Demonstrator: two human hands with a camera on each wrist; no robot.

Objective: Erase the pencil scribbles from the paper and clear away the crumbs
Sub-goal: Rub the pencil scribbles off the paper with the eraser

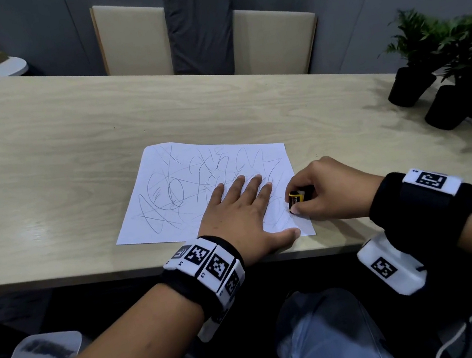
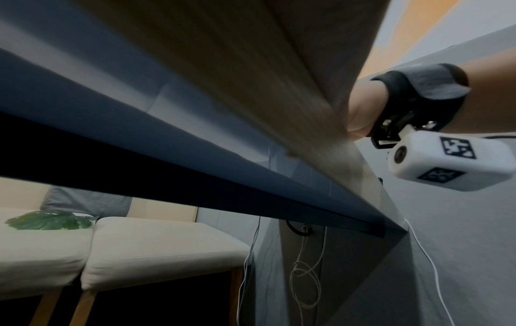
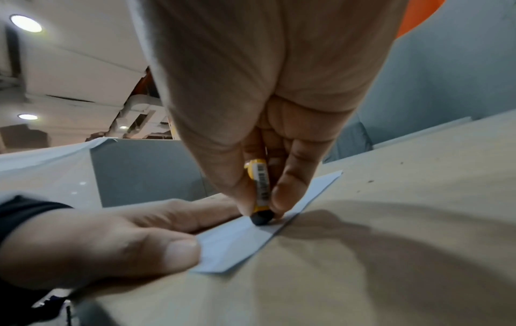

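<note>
Flat left hand [image 1: 241, 208] pins thin paper [image 1: 170, 193]; right hand [image 1: 326, 191] pinches yellow-sleeved eraser [image 1: 297, 197].

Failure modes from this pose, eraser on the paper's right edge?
1. The eraser in the right hand works right at the paper edge; a stroke could catch and crease it.
2. The left hand lies flat on scribbles, so graphite may smear.
3. The paper's near corner sits close to the table edge, so crumbs may fall off.
</note>
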